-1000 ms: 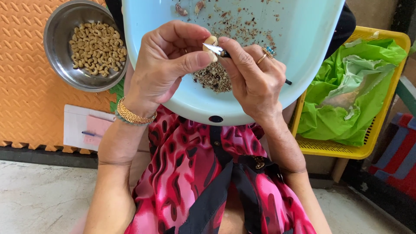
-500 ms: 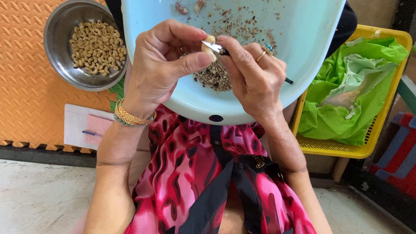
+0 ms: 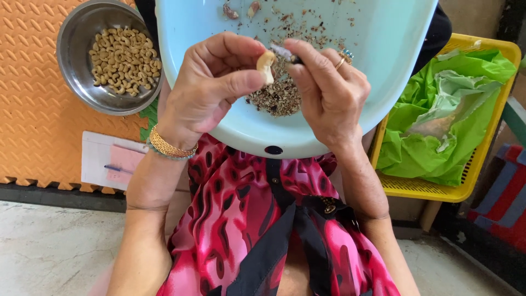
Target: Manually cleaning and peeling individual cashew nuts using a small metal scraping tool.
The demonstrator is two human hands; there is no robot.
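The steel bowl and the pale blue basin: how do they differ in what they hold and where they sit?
The steel bowl is small, grey and shiny, rests on the orange mat and holds whole pale nuts. The pale blue basin is far larger, matte, sits over the person's lap and holds brown husk scraps. The left hand pinches one nut above the basin, not the bowl. Both are round and open.

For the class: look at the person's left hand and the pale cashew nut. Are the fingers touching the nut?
Touching. The head view shows the left hand pinching the cashew nut between thumb and forefinger, with no gap, above the light blue basin.
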